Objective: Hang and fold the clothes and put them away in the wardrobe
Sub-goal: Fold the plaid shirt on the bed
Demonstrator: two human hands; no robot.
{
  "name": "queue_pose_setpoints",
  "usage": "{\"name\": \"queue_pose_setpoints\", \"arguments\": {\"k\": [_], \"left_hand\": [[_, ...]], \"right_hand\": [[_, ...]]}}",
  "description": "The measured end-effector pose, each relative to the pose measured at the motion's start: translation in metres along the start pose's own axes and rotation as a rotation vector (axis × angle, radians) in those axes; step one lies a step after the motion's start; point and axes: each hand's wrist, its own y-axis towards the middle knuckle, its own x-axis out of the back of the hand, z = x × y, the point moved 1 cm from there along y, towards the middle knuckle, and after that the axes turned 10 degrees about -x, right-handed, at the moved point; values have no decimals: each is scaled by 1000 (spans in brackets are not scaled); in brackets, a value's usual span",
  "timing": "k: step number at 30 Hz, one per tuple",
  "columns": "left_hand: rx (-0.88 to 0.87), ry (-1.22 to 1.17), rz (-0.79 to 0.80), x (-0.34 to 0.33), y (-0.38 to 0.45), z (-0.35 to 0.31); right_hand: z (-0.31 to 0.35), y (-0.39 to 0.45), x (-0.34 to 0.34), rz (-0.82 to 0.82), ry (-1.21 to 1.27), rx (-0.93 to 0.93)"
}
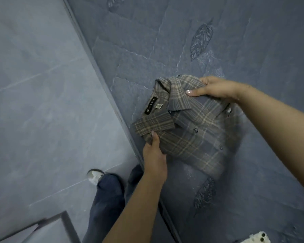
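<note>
Now both hands pinch folded plaid shirt: left hand near collar, right hand far edge; lift level, keep folds

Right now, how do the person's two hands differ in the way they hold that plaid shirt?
The left hand grips the folded plaid shirt at its near edge, beside the collar, thumb on top; the right hand holds the far edge, thumb laid across the cloth. The left arm reaches up from below, the right comes in from the side. Both pinch the shirt with bare fingers, over the blue bedcover.
</note>
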Motion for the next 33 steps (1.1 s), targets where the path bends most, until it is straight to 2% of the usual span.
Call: {"name": "queue_pose_setpoints", "arguments": {"k": [5,9,13,17,25,30,33], "left_hand": [[-326,197,66,29,-50,-128],[-540,291,101,57,-91,-229],[-693,261,173,96,-133,-327],[-850,181,223,152,-180,-427],[-1205,22,41,301,-284,-603],[-1411,-90,-192,392,-343,-690],[-1503,-131,-264,441,-374,-731]], "right_hand": [[59,-90,-55,-45,330,210],[119,-152,-114,-161,483,346],[215,-203,-172,-225,530,507],[328,-257,-232,-140,458,633],[538,-360,-398,85,258,861],[648,-405,-509,249,155,958],[706,-423,-576,355,127,994]]}}
